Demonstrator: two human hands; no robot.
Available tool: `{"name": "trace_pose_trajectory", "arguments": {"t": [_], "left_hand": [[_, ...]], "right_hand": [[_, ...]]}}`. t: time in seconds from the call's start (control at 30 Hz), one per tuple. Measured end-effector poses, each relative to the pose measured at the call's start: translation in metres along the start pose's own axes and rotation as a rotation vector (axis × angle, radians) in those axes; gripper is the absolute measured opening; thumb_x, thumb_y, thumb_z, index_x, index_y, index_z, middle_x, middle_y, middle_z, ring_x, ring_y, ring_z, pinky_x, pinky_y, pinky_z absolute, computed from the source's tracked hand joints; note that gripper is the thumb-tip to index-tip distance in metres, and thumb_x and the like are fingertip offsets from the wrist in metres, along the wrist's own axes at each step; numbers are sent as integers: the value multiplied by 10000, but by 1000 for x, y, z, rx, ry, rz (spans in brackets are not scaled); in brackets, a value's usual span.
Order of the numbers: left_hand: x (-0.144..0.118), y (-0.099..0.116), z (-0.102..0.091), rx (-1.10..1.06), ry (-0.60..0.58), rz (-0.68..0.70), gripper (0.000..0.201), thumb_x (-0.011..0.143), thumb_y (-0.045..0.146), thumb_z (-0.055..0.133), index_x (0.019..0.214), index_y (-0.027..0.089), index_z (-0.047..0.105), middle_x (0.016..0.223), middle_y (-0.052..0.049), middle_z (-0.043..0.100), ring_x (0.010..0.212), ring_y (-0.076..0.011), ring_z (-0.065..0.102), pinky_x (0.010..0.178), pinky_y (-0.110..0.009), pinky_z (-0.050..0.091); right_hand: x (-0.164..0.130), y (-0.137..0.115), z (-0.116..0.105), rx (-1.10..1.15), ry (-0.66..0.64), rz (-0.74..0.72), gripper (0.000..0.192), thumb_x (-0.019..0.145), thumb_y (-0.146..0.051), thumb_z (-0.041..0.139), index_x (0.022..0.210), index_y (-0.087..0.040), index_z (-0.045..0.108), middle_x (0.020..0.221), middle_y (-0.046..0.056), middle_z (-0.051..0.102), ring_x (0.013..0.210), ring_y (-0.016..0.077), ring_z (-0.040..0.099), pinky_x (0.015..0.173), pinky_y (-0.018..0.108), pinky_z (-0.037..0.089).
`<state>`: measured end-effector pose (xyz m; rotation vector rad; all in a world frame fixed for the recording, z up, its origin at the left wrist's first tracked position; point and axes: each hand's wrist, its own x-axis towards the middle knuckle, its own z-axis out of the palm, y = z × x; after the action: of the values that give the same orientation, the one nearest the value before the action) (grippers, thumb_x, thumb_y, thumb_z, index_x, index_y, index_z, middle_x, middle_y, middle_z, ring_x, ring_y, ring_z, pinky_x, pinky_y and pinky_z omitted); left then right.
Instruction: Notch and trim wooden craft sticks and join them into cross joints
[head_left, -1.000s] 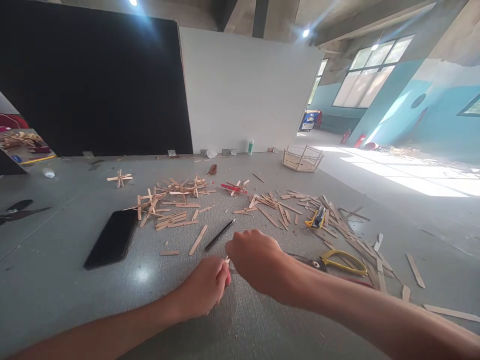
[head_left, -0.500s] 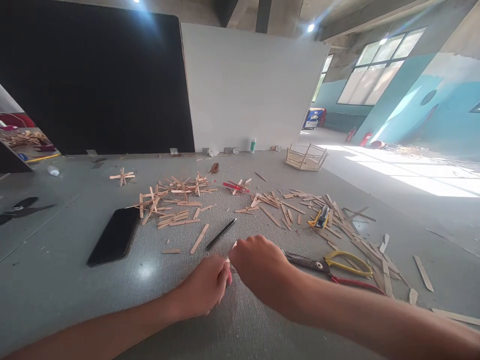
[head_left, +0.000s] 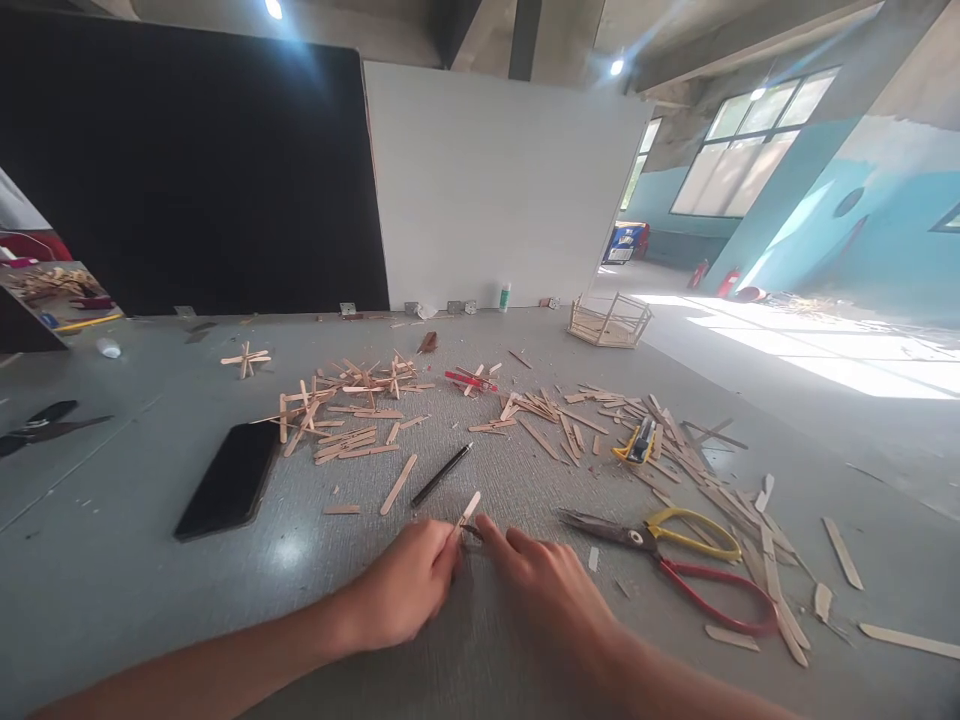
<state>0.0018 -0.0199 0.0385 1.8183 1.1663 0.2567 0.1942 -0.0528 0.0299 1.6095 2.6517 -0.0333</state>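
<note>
A wooden craft stick (head_left: 470,506) is gripped in my left hand (head_left: 409,580), its pale rounded end pointing up and away from me. Just right of it, my right hand (head_left: 544,575) is closed, with a small dark blade-like tip (head_left: 472,531) showing at its fingers against the stick. The rest of that tool is hidden by the hand. Beyond my hands lie a black pen (head_left: 442,475) and a loose craft stick (head_left: 399,485). Scissors (head_left: 637,540) with one yellow and one red handle lie right of my right hand.
A phone (head_left: 229,478) lies at left. Cut sticks (head_left: 349,442) and joined star shapes (head_left: 245,359) spread across the grey table. A yellow utility knife (head_left: 637,441) sits among scraps at right. Farther back stand a stick-built frame (head_left: 611,322), a small bottle (head_left: 505,296) and a white panel (head_left: 502,180).
My right hand has moved down and to the right, away from covering the stick. The stick's end and the dark tip now show, and more of the scissors is visible.
</note>
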Motion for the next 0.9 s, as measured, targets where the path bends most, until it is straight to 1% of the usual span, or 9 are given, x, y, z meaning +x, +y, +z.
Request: {"name": "trace_pose_trajectory", "arguments": {"t": [0.1,0.17,0.23,0.3,0.37,0.47,0.63,0.77,0.9], "left_hand": [[-5,6,-2,108,116,85,335,1051,336,292,754,239,416,595,47,467,526,-149,488,517,-261,366],[-10,8,0,175,200,118,321,1056,311,308,767,237,425,631,38,472,565,-158,487,546,-280,339],[-14,8,3,273,292,193,319,1070,278,295,797,235,454,599,44,476,506,-155,474,497,-285,301],[-18,6,7,392,395,345,306,1074,219,299,862,215,519,604,24,563,486,-165,542,463,-287,334],[-21,4,10,562,530,577,280,1065,139,313,1011,145,587,686,-31,676,541,-192,649,474,-297,437],[-26,7,9,832,701,845,288,1018,16,350,1202,-25,568,726,-87,721,561,-205,694,474,-307,533],[-32,20,3,1004,739,881,288,994,-18,400,1200,-101,584,658,-86,710,498,-191,674,424,-293,562],[-34,24,1,929,750,898,273,1015,-2,408,1220,-90,566,654,-69,710,494,-178,668,438,-283,562],[-33,24,0,626,678,823,218,1080,96,366,1122,75,579,664,-2,687,499,-142,656,459,-250,536]], "right_hand": [[-5,11,15,110,118,-26,696,830,79,458,1504,-93,463,962,105,782,744,190,770,602,239,565],[-7,15,23,270,324,-69,638,925,36,410,1549,-90,382,1064,143,767,828,189,768,674,261,597],[-6,17,29,408,551,-115,553,1013,-29,380,1559,-109,357,1109,162,754,871,193,760,723,281,609],[-3,17,30,448,698,-147,474,1052,-77,400,1522,-133,408,1050,143,758,826,190,751,710,280,609],[-2,16,27,438,786,-176,412,1053,-86,435,1459,-147,477,950,107,756,766,185,738,688,273,604],[-3,15,19,422,839,-206,382,1048,-81,454,1418,-154,515,867,76,746,775,190,740,709,269,602],[-9,14,17,437,841,-208,365,1049,-82,455,1389,-173,552,1010,109,771,838,183,747,764,269,598],[-12,14,20,468,834,-215,427,1048,-72,450,1459,-171,507,927,78,752,887,185,757,781,252,604],[-13,15,21,464,845,-224,496,1063,-90,458,1550,-183,423,836,49,730,767,162,754,666,214,600]]}}
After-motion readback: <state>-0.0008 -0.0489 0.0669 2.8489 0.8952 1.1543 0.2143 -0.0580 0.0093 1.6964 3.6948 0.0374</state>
